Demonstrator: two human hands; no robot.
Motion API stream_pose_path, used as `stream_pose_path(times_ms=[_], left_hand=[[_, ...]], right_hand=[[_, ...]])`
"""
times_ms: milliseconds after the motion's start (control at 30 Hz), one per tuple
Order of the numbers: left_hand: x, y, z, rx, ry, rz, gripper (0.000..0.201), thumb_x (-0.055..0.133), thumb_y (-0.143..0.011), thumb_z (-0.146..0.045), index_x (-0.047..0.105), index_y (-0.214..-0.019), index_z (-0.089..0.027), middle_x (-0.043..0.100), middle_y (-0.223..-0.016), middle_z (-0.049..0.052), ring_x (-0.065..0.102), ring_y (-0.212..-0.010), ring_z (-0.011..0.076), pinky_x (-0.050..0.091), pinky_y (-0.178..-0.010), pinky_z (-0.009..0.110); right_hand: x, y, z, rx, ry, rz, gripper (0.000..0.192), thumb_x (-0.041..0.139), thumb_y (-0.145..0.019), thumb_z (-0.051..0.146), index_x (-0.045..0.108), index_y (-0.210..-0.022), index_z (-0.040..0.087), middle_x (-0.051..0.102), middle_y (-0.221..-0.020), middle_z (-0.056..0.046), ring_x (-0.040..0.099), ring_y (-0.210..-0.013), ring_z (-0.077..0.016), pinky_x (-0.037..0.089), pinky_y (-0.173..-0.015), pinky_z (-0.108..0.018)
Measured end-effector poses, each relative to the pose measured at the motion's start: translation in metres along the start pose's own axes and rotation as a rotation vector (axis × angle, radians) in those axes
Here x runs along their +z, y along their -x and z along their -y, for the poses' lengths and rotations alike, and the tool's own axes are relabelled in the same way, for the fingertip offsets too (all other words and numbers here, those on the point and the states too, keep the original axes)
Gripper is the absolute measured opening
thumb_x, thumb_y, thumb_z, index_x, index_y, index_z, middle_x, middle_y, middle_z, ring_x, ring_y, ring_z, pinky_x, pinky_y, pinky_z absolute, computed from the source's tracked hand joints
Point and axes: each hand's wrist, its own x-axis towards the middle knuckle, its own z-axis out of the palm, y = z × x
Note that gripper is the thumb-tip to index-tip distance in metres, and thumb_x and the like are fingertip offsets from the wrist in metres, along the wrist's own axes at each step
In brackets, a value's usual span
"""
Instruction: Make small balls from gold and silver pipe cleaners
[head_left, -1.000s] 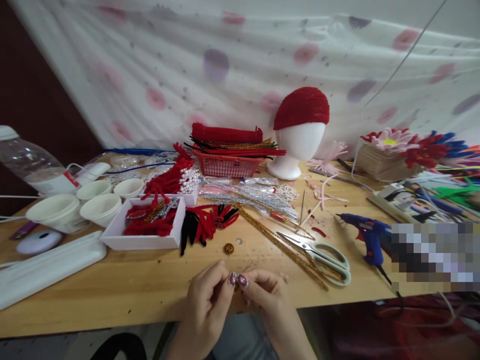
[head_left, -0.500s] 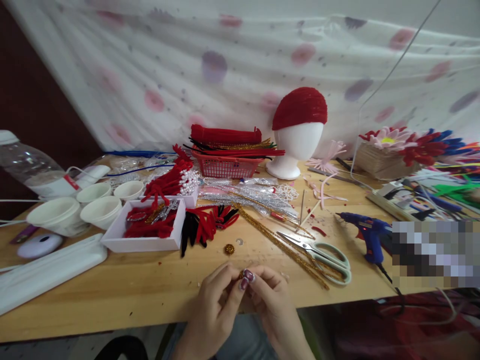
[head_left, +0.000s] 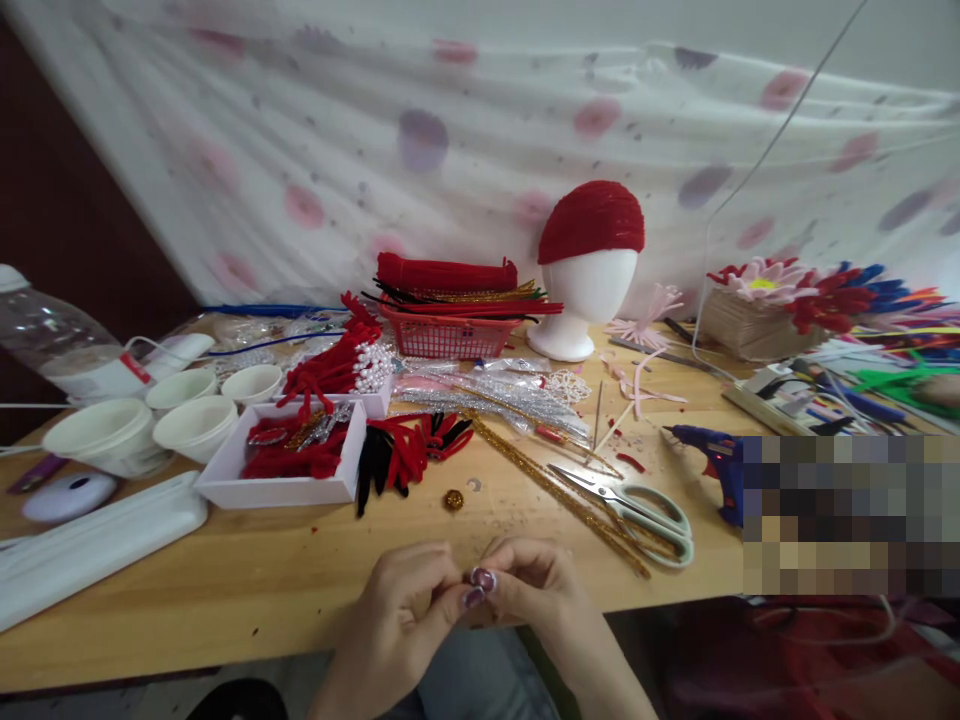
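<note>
Above the table's front edge, my left hand (head_left: 409, 610) and my right hand (head_left: 536, 590) meet, thumbs and fingertips pinched together. Between them is a small piece of gold tinsel pipe cleaner, which the fingers now almost wholly cover. Just beyond my fingers a small coiled gold tinsel ball (head_left: 453, 499) lies on the wooden table (head_left: 225, 580). To the right, gold tinsel pipe cleaners (head_left: 540, 478) stretch across the tabletop, partly under scissors (head_left: 637, 510) with pale green handles.
A white box (head_left: 281, 488) holds red pieces, beside white cups (head_left: 195, 425). Farther back are a red basket (head_left: 450, 335) and a foam head (head_left: 589, 290) with a red cap (head_left: 592, 222). A blue glue gun (head_left: 712, 450) lies right, near a blurred patch.
Both hands have shifted slightly left and down, still pinched together. The gold bit seen between the fingertips is now mostly covered. The whole view has shifted a little.
</note>
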Motion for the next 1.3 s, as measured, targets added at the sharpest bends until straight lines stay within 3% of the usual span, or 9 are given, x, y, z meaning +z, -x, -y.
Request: stream_pose_path(times_ms=[100, 200, 367, 533, 667, 800, 1033, 1200, 1300], left_hand=[[0.006, 0.002, 0.002, 0.008, 0.050, -0.100, 0.034, 0.055, -0.095, -0.027, 0.064, -0.063, -0.020, 0.057, -0.059, -0.001, 0.054, -0.056, 0.0131, 0.040, -0.055, 0.022], [0.014, 0.005, 0.007, -0.021, 0.104, -0.241, 0.034, 0.055, -0.096, -0.027, 0.061, -0.063, -0.020, 0.053, -0.059, -0.002, 0.051, -0.055, 0.0128, 0.037, -0.053, 0.023], [0.018, 0.005, 0.011, -0.096, 0.160, -0.406, 0.036, 0.055, -0.096, -0.028, 0.053, -0.062, -0.020, 0.049, -0.060, -0.003, 0.048, -0.055, 0.0128, 0.035, -0.053, 0.024], [0.015, 0.002, 0.006, -0.188, 0.324, -0.392, 0.040, 0.059, -0.095, -0.038, 0.055, -0.060, -0.019, 0.049, -0.061, -0.002, 0.048, -0.059, 0.0139, 0.036, -0.057, 0.025], [0.013, 0.001, 0.010, -0.226, 0.486, -0.208, 0.042, 0.062, -0.093, -0.044, 0.060, -0.061, -0.018, 0.053, -0.061, -0.001, 0.049, -0.057, 0.0132, 0.035, -0.054, 0.025], [0.013, 0.001, 0.013, -0.220, 0.600, -0.078, 0.044, 0.063, -0.092, -0.047, 0.059, -0.059, -0.017, 0.055, -0.059, 0.000, 0.049, -0.058, 0.0139, 0.034, -0.054, 0.025], [0.027, 0.003, 0.007, -0.275, 0.647, -0.299, 0.040, 0.067, -0.090, -0.046, 0.064, -0.062, -0.017, 0.053, -0.061, -0.001, 0.048, -0.059, 0.0134, 0.035, -0.057, 0.025], [0.042, 0.007, 0.006, -0.360, 0.737, -0.378, 0.040, 0.068, -0.088, -0.047, 0.063, -0.062, -0.017, 0.052, -0.061, -0.002, 0.047, -0.059, 0.0127, 0.036, -0.056, 0.024], [0.050, 0.008, 0.006, -0.363, 0.748, -0.433, 0.042, 0.068, -0.087, -0.050, 0.061, -0.061, -0.017, 0.052, -0.060, -0.002, 0.047, -0.058, 0.0132, 0.036, -0.054, 0.023]], right_hand=[[0.012, 0.001, -0.007, -0.005, -0.141, -0.079, 0.029, 0.093, -0.061, 0.041, 0.079, -0.064, 0.016, 0.068, -0.057, -0.001, 0.054, -0.049, -0.0084, 0.042, -0.050, -0.019], [0.027, 0.003, -0.016, -0.045, -0.260, -0.154, 0.028, 0.094, -0.058, 0.042, 0.079, -0.064, 0.019, 0.065, -0.056, 0.001, 0.052, -0.051, -0.0082, 0.040, -0.051, -0.019], [0.039, 0.002, -0.023, -0.215, -0.174, -0.263, 0.024, 0.091, -0.064, 0.042, 0.079, -0.064, 0.021, 0.065, -0.067, 0.001, 0.054, -0.062, -0.0104, 0.042, -0.058, -0.020], [0.018, -0.002, -0.015, -0.335, 0.009, -0.226, 0.017, 0.085, -0.074, 0.041, 0.081, -0.076, 0.025, 0.070, -0.076, -0.002, 0.061, -0.072, -0.0145, 0.049, -0.067, -0.023], [0.007, -0.002, 0.001, -0.380, 0.105, -0.078, 0.025, 0.080, -0.081, 0.040, 0.079, -0.105, 0.032, 0.075, -0.092, -0.003, 0.067, -0.085, -0.0176, 0.054, -0.078, -0.026], [0.012, -0.002, 0.008, -0.488, 0.260, 0.026, 0.012, 0.074, -0.088, 0.035, 0.082, -0.095, 0.031, 0.076, -0.090, -0.004, 0.069, -0.088, -0.0179, 0.055, -0.080, -0.026], [0.022, -0.002, -0.012, -0.690, 0.282, -0.175, 0.010, 0.074, -0.088, 0.032, 0.083, -0.091, 0.034, 0.076, -0.084, -0.003, 0.071, -0.079, -0.0161, 0.057, -0.072, -0.023], [0.021, -0.002, -0.023, -0.595, 0.222, -0.194, 0.010, 0.077, -0.084, 0.035, 0.084, -0.091, 0.034, 0.073, -0.084, -0.005, 0.069, -0.078, -0.0162, 0.056, -0.069, -0.023], [0.020, -0.005, -0.028, -0.460, 0.052, -0.196, 0.008, 0.082, -0.078, 0.037, 0.084, -0.082, 0.032, 0.068, -0.083, -0.003, 0.065, -0.072, -0.0141, 0.055, -0.064, -0.023]])
